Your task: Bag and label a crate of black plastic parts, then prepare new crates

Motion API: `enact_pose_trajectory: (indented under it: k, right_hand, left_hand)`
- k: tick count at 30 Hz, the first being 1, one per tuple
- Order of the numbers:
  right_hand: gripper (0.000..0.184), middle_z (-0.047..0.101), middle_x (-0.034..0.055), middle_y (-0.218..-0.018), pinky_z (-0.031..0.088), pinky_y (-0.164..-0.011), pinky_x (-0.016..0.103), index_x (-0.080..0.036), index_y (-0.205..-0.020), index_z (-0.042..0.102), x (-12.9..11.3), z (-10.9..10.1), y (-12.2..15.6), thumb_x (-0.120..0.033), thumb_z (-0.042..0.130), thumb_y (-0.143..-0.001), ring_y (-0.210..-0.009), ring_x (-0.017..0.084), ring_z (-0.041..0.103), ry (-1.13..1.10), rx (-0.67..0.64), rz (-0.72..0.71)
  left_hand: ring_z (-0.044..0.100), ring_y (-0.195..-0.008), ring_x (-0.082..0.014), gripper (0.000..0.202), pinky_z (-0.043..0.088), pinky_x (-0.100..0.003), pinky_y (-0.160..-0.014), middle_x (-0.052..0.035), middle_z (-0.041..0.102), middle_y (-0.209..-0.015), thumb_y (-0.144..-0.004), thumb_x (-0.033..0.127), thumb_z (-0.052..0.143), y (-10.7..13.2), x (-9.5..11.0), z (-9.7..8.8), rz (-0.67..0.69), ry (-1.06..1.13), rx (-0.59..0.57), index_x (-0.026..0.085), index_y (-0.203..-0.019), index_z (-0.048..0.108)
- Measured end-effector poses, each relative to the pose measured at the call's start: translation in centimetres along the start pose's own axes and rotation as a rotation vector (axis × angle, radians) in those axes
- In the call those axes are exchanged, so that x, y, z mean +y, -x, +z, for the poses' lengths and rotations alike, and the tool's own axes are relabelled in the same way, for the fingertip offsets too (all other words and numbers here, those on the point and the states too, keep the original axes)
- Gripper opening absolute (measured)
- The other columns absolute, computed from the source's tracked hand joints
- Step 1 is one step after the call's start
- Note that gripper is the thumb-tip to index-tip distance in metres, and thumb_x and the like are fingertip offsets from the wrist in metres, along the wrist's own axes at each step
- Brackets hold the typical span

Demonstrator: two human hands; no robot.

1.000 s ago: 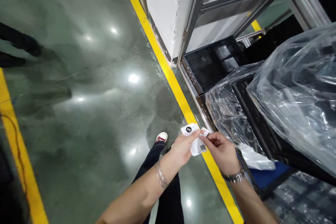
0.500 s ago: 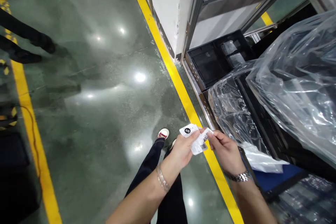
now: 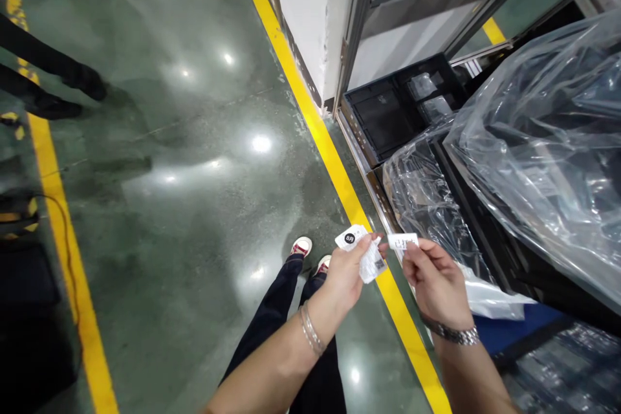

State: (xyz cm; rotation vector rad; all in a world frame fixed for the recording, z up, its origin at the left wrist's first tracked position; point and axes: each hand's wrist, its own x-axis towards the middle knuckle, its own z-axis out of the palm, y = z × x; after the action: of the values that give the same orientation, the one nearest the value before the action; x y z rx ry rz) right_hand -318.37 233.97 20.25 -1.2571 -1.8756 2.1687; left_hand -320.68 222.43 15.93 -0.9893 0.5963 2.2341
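My left hand point(image 3: 345, 275) is closed on a few white printed labels point(image 3: 372, 262), the upper one carrying a black round mark. Between thumb and fingers of my right hand point(image 3: 436, 278) is pinched a small white label point(image 3: 402, 242) with dark printed characters. A narrow gap separates this small label from the labels in the left hand. Both hands hang over the yellow floor line, in front of my legs. The right hand is nearest to the plastic-covered goods at the right.
On the right, clear plastic sheeting point(image 3: 538, 142) drapes over dark bins, beside a black crate point(image 3: 383, 116) holding small clear packets. A metal frame point(image 3: 356, 26) and white panel stand behind. Yellow lines point(image 3: 317, 132) mark the floor. Another person's dark-clothed legs point(image 3: 48, 52) are at upper left.
My right hand has moved right, away from the left hand, taking the small label with it. The left hand keeps the other labels, almost in place.
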Motion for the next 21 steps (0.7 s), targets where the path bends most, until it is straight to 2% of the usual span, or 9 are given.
enact_pose_trajectory:
  k: [3,6,9,16,21]
  right_hand:
    - [0.031,0.066,0.0023,-0.073,0.036,-0.043,0.021,-0.019,-0.078,0.056,0.3,0.6,0.9,-0.040,0.076,-0.068,-0.053,0.011,0.053,-0.006,-0.006,0.040]
    - [0.029,0.064,0.0012,-0.073,0.041,-0.050,0.022,-0.019,-0.079,0.058,1.6,0.8,1.4,-0.041,0.074,-0.070,-0.058,0.010,0.054,0.130,0.041,0.000]
    - [0.029,0.064,0.0007,-0.074,0.047,-0.062,0.025,-0.018,-0.079,0.059,2.9,0.5,1.2,-0.043,0.072,-0.071,-0.065,0.012,0.056,0.257,0.085,-0.054]
    - [0.033,0.062,0.0005,-0.069,0.044,-0.058,0.027,-0.019,-0.078,0.057,2.7,-0.9,-0.5,-0.049,0.068,-0.072,-0.060,0.013,0.055,0.425,0.026,-0.020]
    - [0.035,0.061,0.0002,-0.065,0.041,-0.054,0.026,-0.019,-0.076,0.057,2.5,-1.2,-1.0,-0.052,0.068,-0.071,-0.057,0.013,0.052,0.482,-0.010,0.016]
  left_hand:
    - [0.065,-0.073,-0.0149,0.028,0.052,-0.027,-0.072,-0.0084,0.070,-0.084,-0.073,0.030,0.073,-0.5,-0.5,0.8,0.036,0.037,0.007,0.009,-0.091,0.069]
    - [0.066,-0.073,-0.0148,0.027,0.051,-0.026,-0.071,-0.0081,0.071,-0.084,-0.072,0.031,0.074,-0.8,-0.9,1.5,0.064,0.041,0.042,0.010,-0.088,0.070]
    - [0.067,-0.078,-0.0187,0.028,0.052,-0.029,-0.074,-0.0104,0.071,-0.089,-0.072,0.033,0.073,-0.8,-1.1,2.2,0.060,0.019,0.043,0.010,-0.088,0.070]
    - [0.067,-0.093,-0.0248,0.026,0.050,-0.034,-0.086,-0.0136,0.071,-0.096,-0.073,0.023,0.069,-0.7,-0.6,2.2,0.005,0.002,-0.073,0.008,-0.094,0.069]
    - [0.068,-0.082,-0.0241,0.037,0.052,-0.038,-0.082,-0.0159,0.072,-0.094,-0.068,0.027,0.077,-1.5,-0.7,1.6,0.030,-0.084,-0.017,0.006,-0.098,0.067]
